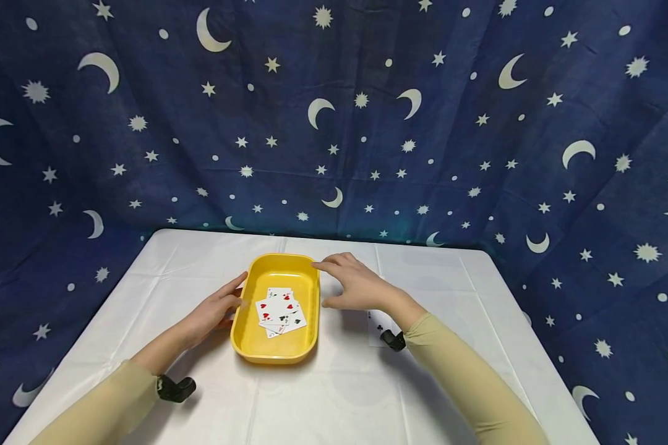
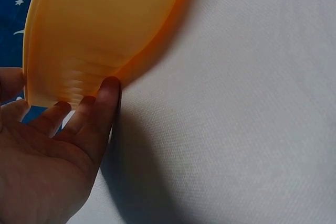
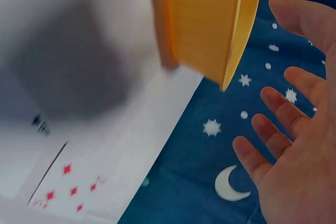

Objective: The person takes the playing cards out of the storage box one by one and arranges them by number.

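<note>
A yellow tray point(image 1: 275, 350) lies on the white table, with several overlapping playing cards point(image 1: 281, 307) face up inside it. At its left side is my left hand point(image 1: 214, 312); in the left wrist view, nearly straight fingers point(image 2: 86, 116) touch the outer wall and one digit reaches the rim. On the opposite side hovers my right hand point(image 1: 356, 284), fingers spread and slightly bent, holding nothing. Its index fingertip overlaps the far right rim in the head view, while a gap shows in the right wrist view.
Beneath the right wrist lies a playing card point(image 1: 378, 322) with black clubs, partly hidden. A card with red diamonds point(image 3: 73, 190) shows beside it in the right wrist view. Behind the white table point(image 1: 323, 402) hangs a dark blue cloth point(image 1: 367, 204) with moons and stars.
</note>
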`<action>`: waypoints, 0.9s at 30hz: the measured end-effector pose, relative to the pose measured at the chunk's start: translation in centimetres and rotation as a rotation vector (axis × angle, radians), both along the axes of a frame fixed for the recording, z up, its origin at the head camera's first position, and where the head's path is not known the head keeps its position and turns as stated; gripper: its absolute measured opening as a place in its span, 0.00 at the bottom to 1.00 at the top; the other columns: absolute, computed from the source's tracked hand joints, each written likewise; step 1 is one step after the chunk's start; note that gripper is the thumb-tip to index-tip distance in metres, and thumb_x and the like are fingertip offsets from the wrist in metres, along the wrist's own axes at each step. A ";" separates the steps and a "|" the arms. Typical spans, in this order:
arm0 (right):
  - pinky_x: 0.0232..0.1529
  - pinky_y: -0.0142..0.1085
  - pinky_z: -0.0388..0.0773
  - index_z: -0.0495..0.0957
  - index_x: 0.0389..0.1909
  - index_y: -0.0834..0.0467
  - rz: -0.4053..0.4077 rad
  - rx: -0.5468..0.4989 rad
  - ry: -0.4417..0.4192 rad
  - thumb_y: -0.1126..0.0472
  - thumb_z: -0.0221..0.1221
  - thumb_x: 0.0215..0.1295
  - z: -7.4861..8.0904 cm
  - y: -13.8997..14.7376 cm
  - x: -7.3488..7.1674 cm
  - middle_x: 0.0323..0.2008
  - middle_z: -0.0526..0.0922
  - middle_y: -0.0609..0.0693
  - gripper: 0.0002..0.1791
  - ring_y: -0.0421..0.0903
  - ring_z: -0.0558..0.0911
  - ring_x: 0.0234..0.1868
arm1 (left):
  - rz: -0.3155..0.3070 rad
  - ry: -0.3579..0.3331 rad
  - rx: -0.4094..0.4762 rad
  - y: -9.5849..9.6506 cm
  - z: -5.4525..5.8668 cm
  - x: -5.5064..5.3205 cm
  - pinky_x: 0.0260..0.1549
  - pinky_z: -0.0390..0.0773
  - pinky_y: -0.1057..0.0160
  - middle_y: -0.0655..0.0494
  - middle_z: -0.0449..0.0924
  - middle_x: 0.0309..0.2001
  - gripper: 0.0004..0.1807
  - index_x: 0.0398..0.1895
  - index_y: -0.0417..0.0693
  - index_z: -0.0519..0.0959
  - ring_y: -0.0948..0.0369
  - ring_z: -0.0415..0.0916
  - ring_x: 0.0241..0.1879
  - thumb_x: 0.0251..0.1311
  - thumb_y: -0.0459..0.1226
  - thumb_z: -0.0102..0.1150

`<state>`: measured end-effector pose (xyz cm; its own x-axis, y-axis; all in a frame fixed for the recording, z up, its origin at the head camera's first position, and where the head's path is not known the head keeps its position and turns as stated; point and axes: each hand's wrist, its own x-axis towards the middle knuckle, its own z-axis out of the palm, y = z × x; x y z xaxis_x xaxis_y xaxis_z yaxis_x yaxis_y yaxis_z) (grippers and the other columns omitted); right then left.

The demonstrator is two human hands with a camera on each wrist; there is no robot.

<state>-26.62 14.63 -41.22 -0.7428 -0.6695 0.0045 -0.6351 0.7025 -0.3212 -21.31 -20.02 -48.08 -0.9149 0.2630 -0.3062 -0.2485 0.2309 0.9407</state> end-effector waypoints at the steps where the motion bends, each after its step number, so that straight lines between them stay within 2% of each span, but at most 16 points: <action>1: 0.70 0.47 0.64 0.64 0.77 0.42 0.008 0.004 0.002 0.42 0.69 0.58 0.0 -0.5 -0.1 0.69 0.68 0.44 0.45 0.45 0.62 0.69 | 0.000 0.000 0.001 0.0 0.0 0.0 0.61 0.76 0.50 0.39 0.50 0.80 0.39 0.84 0.63 0.44 0.44 0.67 0.69 0.74 0.38 0.45; 8: 0.70 0.46 0.63 0.67 0.76 0.44 0.082 0.059 0.032 0.43 0.68 0.58 -0.2 -3.7 -0.9 0.68 0.70 0.47 0.43 0.47 0.64 0.68 | 0.008 -0.005 0.001 0.1 0.0 0.0 0.61 0.75 0.49 0.40 0.51 0.80 0.40 0.84 0.63 0.45 0.44 0.67 0.68 0.74 0.39 0.46; 14: 0.69 0.47 0.63 0.69 0.74 0.44 0.120 0.123 0.011 0.45 0.69 0.60 -0.6 -6.1 -1.4 0.68 0.71 0.45 0.40 0.48 0.64 0.68 | -0.006 0.002 0.017 0.2 0.2 0.1 0.61 0.75 0.48 0.37 0.50 0.79 0.40 0.84 0.62 0.44 0.42 0.67 0.68 0.74 0.38 0.46; 22: 0.70 0.45 0.62 0.74 0.71 0.43 0.160 0.260 -0.006 0.45 0.68 0.62 -1.4 -8.0 -2.1 0.67 0.74 0.43 0.35 0.49 0.65 0.68 | -0.010 0.007 0.031 0.1 0.3 0.2 0.61 0.75 0.48 0.37 0.51 0.79 0.40 0.84 0.62 0.44 0.42 0.67 0.69 0.74 0.38 0.46; 27: 0.66 0.41 0.65 0.77 0.69 0.42 0.179 0.310 -0.033 0.46 0.69 0.62 -2.1 -8.8 -2.3 0.66 0.76 0.41 0.32 0.47 0.66 0.63 | -0.012 0.008 0.020 0.0 0.3 0.2 0.61 0.75 0.49 0.38 0.50 0.79 0.40 0.84 0.62 0.44 0.43 0.68 0.68 0.74 0.38 0.46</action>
<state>-28.97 5.78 -43.28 -0.6099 -0.7548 -0.2412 -0.7500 0.6482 -0.1320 -21.14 -20.00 -47.82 -0.9139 0.2799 -0.2940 -0.2386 0.2154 0.9469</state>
